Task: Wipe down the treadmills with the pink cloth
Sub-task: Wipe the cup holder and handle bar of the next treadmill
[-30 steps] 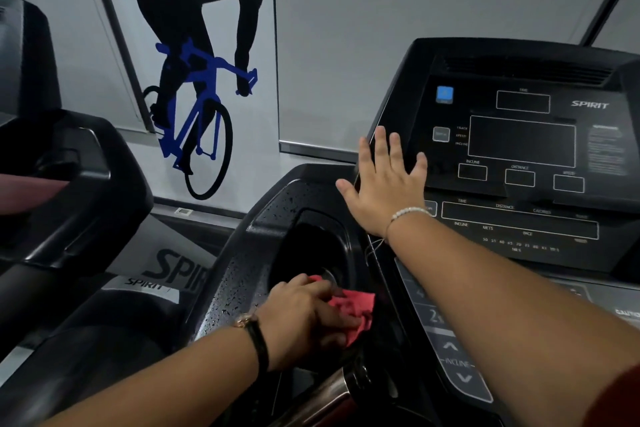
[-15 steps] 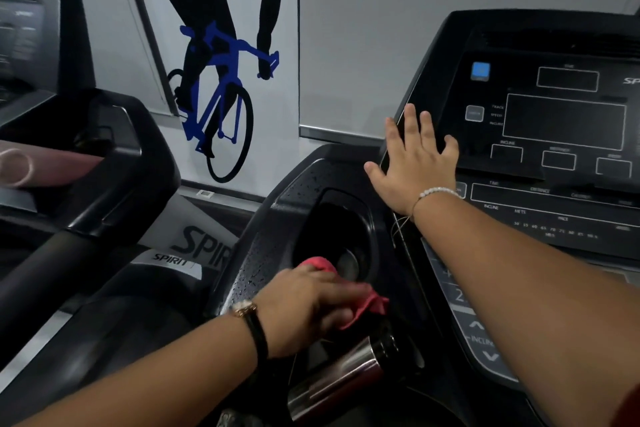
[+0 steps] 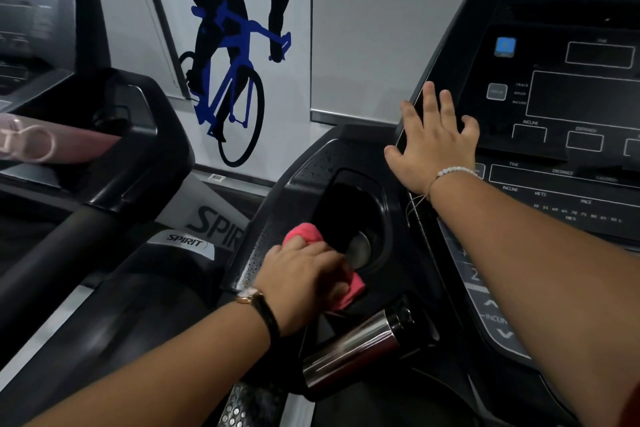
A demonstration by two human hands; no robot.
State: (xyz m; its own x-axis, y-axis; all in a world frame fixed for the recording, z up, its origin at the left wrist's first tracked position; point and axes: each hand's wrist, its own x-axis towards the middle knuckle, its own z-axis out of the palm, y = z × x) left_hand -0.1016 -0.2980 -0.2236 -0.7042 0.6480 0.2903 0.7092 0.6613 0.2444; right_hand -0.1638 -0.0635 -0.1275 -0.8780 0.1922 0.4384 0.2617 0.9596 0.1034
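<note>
The pink cloth (image 3: 313, 246) is bunched under the left hand (image 3: 304, 282), whose fingers are curled closed over it, and it is pressed against the near left rim of the cup holder (image 3: 360, 218) in the treadmill (image 3: 311, 163) console. Cloth is seen at 2 places: a rounded lump above the knuckles and a fold below the fingertips. A watch (image 3: 258, 303) with a black strap is worn on the left wrist.

The right hand (image 3: 433, 146) is laid open and flat, fingers spread, on the left edge of the display panel (image 3: 571, 107); nothing is gripped by it. A beaded bracelet (image 3: 453, 172) is worn on the right wrist. White outlines and labels such as INCLINE and DISTANCE are printed on the panel, and a blue square button (image 3: 505, 46) is seen near its upper left.

A steel bottle (image 3: 360, 347) with a dark cap is lying tilted in the console recess just below the left hand, close to the cloth; whether they touch cannot be told. Fine droplets are visible on the textured black surface left of the cup holder.

A second treadmill (image 3: 86, 135) is seen to the left, with a pinkish object (image 3: 45, 142) resting on its console, blurred. On the wall behind, a cyclist graphic (image 3: 232, 55) with a blue bicycle is displayed.
</note>
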